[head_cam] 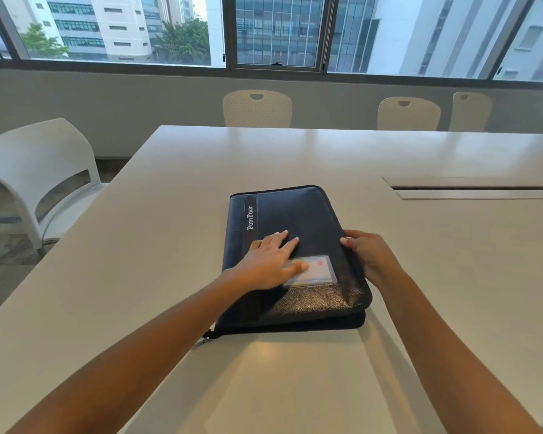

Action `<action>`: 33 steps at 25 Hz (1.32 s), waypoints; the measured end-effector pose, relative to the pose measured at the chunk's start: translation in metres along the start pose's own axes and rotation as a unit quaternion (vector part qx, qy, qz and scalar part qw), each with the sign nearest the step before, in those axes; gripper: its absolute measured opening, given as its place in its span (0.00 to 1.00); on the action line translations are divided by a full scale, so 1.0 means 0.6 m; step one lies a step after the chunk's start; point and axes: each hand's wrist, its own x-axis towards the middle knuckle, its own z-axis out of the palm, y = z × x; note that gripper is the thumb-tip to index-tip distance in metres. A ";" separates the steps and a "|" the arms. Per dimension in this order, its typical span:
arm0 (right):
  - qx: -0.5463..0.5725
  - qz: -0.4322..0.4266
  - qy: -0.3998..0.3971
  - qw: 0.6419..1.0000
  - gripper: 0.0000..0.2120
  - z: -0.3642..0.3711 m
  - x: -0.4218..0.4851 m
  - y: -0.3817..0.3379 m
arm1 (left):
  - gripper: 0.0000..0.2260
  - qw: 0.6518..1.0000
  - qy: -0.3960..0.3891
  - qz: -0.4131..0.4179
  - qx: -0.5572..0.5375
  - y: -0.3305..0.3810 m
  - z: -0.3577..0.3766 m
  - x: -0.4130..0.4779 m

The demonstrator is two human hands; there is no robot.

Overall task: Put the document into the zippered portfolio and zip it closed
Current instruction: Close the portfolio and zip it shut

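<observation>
A black zippered portfolio (295,245) lies flat near the middle of the white surface (157,233), its cover folded down, the word "PortFolio" printed on a strip along its left side. The left hand (271,261) rests palm-down on the cover, fingers spread flat, its grip released and pressing rather than grasping; the thumb overlaps a clear card window (317,270) set into the cover. The right hand (365,253) is at the portfolio's right edge, fingers curled against that edge; whether its grip pinches the zipper there cannot be told. The near edge shows a dark gap between the two halves, and a metal zipper pull (203,341) lies on the surface at the near left corner. No document shows. A cable slot (467,188) is recessed in the surface well to the right. White chairs (257,109) stand beyond the far edge, under a window.
</observation>
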 end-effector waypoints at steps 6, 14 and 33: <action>-0.166 -0.088 0.106 0.976 0.12 -0.002 0.006 0.044 | 0.28 0.998 0.046 0.021 0.026 -0.058 0.033 -0.065; -0.410 -0.204 0.087 0.885 0.14 0.040 -0.030 0.069 | 0.25 0.994 0.106 0.018 0.031 -0.071 0.063 -0.105; -0.466 -0.354 -0.102 0.805 0.17 0.227 -0.287 0.147 | 0.06 0.986 0.061 -0.065 -0.141 -0.106 0.017 -0.295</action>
